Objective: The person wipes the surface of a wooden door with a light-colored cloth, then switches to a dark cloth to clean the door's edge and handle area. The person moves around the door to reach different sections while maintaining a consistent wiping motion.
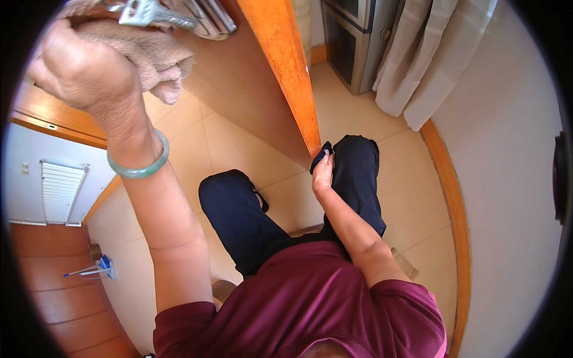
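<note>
My left hand is raised at the upper left with a green bangle on its wrist. It is closed on a beige-pink towel, whose folded end hangs down beside the door. Just beyond the towel are a silver key and a shiny metal lock fitting at the top of the wooden door. My right hand is low, by my right knee and the door's orange-brown edge. A small dark thing lies at its fingers; its kind and the grip cannot be made out.
I stand with legs apart on a beige tiled floor. White curtains hang beside a grey cabinet at the far right. A white wall runs down the right. A white radiator and a blue cleaning tool are at left.
</note>
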A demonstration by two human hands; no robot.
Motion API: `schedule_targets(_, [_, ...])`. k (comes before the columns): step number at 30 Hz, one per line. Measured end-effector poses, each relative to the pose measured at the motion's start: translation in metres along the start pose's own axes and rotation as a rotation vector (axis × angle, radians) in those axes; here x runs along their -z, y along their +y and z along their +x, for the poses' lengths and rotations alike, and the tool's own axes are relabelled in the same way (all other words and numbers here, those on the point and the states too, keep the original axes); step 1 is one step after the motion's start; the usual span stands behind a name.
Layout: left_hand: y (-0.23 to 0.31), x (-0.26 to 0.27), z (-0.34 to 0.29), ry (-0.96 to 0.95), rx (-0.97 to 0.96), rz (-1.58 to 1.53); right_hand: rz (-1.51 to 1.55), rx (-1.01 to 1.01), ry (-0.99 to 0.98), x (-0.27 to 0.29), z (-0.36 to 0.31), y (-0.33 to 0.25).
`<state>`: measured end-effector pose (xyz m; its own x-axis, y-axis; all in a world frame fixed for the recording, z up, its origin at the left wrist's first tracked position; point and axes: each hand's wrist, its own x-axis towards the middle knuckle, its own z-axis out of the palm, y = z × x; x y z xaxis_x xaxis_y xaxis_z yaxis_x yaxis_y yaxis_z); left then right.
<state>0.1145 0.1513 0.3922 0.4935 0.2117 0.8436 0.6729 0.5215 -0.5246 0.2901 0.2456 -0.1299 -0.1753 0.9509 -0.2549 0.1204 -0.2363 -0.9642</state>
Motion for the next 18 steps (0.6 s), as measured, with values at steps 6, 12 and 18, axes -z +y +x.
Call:
schedule_targets(6, [0.058, 0.009, 0.007, 0.133, 0.816, -0.732, 0.283, 0.134, -0.018, 0.005, -0.031, -0.086])
schedule_targets(12, [0.052, 0.017, 0.004, 0.197, 0.745, -0.878, 0.542, 0.36, -0.263, 0.022, -0.062, -0.175])
schedule_targets(18, [0.046, 0.03, 0.006, 0.162, 0.707, -0.78, 0.748, 0.83, -0.376, 0.044, -0.092, -0.292])
